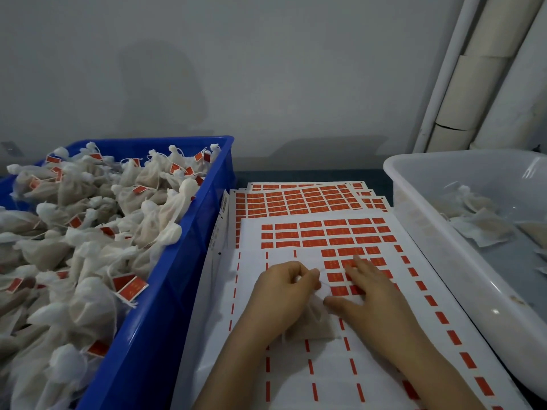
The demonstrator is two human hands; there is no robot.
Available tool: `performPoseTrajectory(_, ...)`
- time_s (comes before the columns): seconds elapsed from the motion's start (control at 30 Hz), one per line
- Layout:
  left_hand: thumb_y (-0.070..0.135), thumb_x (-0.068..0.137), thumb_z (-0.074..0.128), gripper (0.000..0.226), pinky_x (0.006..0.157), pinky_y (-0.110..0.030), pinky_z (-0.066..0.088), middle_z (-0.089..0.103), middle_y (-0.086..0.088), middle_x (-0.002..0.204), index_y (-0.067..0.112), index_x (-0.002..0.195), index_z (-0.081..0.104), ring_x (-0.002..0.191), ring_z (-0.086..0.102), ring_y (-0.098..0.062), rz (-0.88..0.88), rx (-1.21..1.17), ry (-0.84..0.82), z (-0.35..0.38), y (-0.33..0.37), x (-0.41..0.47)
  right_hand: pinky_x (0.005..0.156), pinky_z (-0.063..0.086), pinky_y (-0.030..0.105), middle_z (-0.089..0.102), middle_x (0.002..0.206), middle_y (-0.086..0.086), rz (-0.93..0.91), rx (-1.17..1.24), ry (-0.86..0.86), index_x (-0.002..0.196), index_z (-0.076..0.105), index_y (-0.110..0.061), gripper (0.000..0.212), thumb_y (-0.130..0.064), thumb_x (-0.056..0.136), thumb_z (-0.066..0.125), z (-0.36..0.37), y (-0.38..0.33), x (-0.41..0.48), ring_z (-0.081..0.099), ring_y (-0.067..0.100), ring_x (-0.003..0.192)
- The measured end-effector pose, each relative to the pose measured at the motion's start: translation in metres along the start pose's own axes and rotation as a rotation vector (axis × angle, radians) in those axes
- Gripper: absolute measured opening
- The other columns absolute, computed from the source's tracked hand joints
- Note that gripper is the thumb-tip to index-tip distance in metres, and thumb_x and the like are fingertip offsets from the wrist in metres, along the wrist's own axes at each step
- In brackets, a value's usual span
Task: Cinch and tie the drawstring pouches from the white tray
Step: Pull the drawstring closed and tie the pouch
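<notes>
Left hand (284, 288) pinches pouch (313, 324) neck; right hand (367, 294) flat on sticker sheet (296, 377), between blue crate (165, 291) and white tray (444, 253)

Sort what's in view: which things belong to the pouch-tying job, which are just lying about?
In the job: pouch gripped by left hand; right hand; white tray; blue crate of tied pouches; red label sheet.
Lying about: wrapped pipes; spare label sheets behind.

I can read nothing in front of me: the red stickers (334, 232) on my label sheets (251, 232) bear faint marks too blurred to make out, as do the red tags (130, 287) on the tied pouches (161, 229) in the blue crate (165, 309).
</notes>
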State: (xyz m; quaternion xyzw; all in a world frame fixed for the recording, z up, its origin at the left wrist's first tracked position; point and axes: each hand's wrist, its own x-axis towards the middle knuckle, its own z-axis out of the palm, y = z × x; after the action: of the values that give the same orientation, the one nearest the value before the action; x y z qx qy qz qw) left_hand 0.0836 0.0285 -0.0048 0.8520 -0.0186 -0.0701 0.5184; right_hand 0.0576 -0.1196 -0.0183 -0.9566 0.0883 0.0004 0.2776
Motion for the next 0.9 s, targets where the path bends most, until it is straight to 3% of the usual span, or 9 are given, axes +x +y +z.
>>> performPoseTrajectory(0.07, 0.044, 0.092, 0.051, 0.025, 0.052, -0.005, 0.038, 0.065, 0.018, 0.078, 0.031, 0.076, 0.065, 0.072, 0.062, -0.006, -0.018, 0.022, -0.026, -0.001, 0.003, 0.003, 0.113, 0.014, 0.037, 0.012, 0.154, -0.013, -0.008, -0.064, -0.017, 0.145, 0.018, -0.034, 0.079, -0.064, 0.08, 0.05, 0.005, 0.003, 0.001, 0.012, 0.013, 0.143)
performPoseTrajectory(0.2, 0.039, 0.093, 0.052, 0.028, 0.039, 0.0, 0.032, 0.061, 0.017, 0.068, 0.029, 0.069, 0.062, 0.062, 0.058, -0.004, -0.058, 0.039, -0.035, -0.003, 0.014, 0.009, 0.112, 0.017, 0.037, 0.023, 0.15, -0.015, -0.031, -0.027, 0.026, 0.141, 0.032, -0.035, 0.068, -0.059, 0.081, 0.053, 0.007, 0.005, 0.006, 0.018, 0.012, 0.141)
performPoseTrajectory(0.37, 0.035, 0.095, 0.051, 0.026, 0.038, 0.0, 0.031, 0.06, 0.014, 0.073, 0.027, 0.071, 0.059, 0.064, 0.057, -0.007, -0.062, 0.08, -0.053, 0.002, 0.024, 0.015, 0.112, 0.027, 0.042, 0.034, 0.146, -0.014, -0.054, -0.001, 0.028, 0.136, 0.041, -0.037, 0.06, -0.057, 0.081, 0.052, 0.007, 0.008, 0.004, 0.03, 0.014, 0.137)
performPoseTrajectory(0.63, 0.034, 0.098, 0.045, 0.015, 0.058, -0.009, 0.036, 0.056, 0.011, 0.084, 0.024, 0.094, 0.055, 0.07, 0.053, -0.007, -0.006, 0.375, -0.18, -0.008, 0.022, 0.004, 0.112, 0.013, 0.037, 0.027, 0.148, -0.015, -0.085, -0.055, 0.087, 0.139, 0.034, -0.037, 0.076, -0.067, 0.072, 0.021, 0.013, 0.012, -0.002, 0.019, 0.013, 0.141)
performPoseTrajectory(0.73, 0.029, 0.1, 0.041, 0.01, 0.067, -0.012, 0.039, 0.053, 0.013, 0.084, 0.025, 0.096, 0.05, 0.07, 0.05, -0.005, 0.0, 0.337, -0.137, -0.01, 0.021, -0.001, 0.112, 0.014, 0.036, 0.031, 0.147, -0.014, -0.092, -0.062, 0.085, 0.138, 0.037, -0.036, 0.072, -0.066, 0.074, 0.023, 0.014, 0.012, -0.003, 0.022, 0.013, 0.14)
performPoseTrajectory(0.83, 0.028, 0.1, 0.041, 0.012, 0.063, -0.009, 0.039, 0.052, 0.014, 0.079, 0.025, 0.094, 0.051, 0.069, 0.051, -0.006, 0.006, 0.263, -0.103, -0.005, 0.025, 0.002, 0.112, 0.018, 0.037, 0.036, 0.145, -0.013, -0.112, -0.047, 0.078, 0.136, 0.041, -0.036, 0.058, -0.06, 0.083, 0.036, 0.012, 0.012, -0.004, 0.026, 0.014, 0.139)
performPoseTrajectory(0.9, 0.031, 0.099, 0.041, 0.015, 0.066, -0.012, 0.04, 0.058, 0.012, 0.086, 0.028, 0.091, 0.053, 0.074, 0.055, -0.006, 0.031, 0.196, -0.095, 0.003, 0.026, 0.005, 0.111, 0.022, 0.038, 0.038, 0.144, -0.011, -0.132, -0.002, 0.075, 0.133, 0.046, -0.037, 0.051, -0.056, 0.085, 0.044, 0.01, 0.013, -0.005, 0.03, 0.015, 0.137)
